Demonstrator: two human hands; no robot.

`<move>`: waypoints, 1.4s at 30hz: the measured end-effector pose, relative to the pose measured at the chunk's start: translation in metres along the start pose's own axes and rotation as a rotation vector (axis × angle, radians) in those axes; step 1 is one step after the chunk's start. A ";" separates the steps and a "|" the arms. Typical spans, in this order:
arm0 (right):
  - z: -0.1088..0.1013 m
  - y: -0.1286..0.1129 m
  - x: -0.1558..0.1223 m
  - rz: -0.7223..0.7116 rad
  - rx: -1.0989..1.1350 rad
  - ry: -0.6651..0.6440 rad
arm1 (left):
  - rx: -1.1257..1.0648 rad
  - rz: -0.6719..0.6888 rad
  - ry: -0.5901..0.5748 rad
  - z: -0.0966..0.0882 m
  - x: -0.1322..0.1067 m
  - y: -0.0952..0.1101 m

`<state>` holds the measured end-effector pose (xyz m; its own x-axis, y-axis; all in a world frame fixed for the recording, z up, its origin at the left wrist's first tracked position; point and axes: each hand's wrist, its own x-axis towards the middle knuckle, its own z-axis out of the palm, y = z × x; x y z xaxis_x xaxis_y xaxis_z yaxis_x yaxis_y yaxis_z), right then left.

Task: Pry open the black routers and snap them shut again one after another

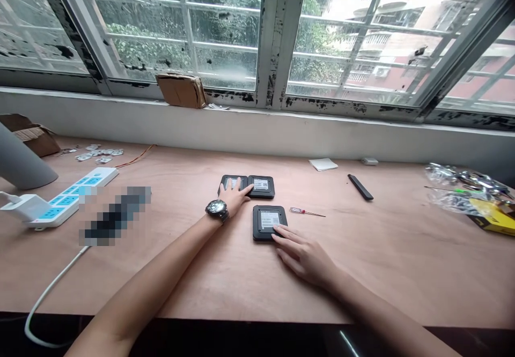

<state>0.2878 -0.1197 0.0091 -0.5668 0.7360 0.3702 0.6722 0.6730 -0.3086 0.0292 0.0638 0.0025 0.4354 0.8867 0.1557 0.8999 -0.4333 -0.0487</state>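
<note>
Three black rounded-square devices with white labels lie on the plywood desk [193, 271]. My left hand [235, 196], with a black wristwatch [217, 209] on its wrist, rests flat on the far-left device [227, 182]. Its fingertips reach the far-right device [261, 186]. My right hand [301, 258] lies nearer me, its fingertips on the lower right corner of the near device [269, 222]. Neither hand grips anything. A small red-handled screwdriver [301, 212] lies just right of the near device, apart from both hands.
A white power strip [68, 196] with blue sockets and a plugged-in adapter lies left, beside a pixelated blurred patch. A black remote [360, 187], white pad [323, 164], plastic bag of metal parts [462, 185] and yellow box [493, 216] lie right. A white sill and window stand behind.
</note>
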 end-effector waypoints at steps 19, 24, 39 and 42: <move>-0.003 -0.003 -0.001 -0.035 -0.014 -0.008 | -0.026 0.209 0.036 0.002 0.024 -0.022; -0.006 0.007 0.005 -0.083 -0.064 0.054 | -0.039 0.239 0.071 -0.008 0.009 -0.017; -0.028 0.104 0.037 0.161 -0.052 0.027 | -0.416 0.279 0.191 -0.026 -0.085 0.045; -0.026 0.099 0.039 0.161 -0.050 0.094 | -0.494 0.310 0.170 -0.019 -0.077 0.042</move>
<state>0.3449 -0.0262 0.0152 -0.4042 0.8223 0.4006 0.7750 0.5405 -0.3276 0.0326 -0.0256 0.0073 0.6286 0.6870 0.3646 0.5966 -0.7267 0.3407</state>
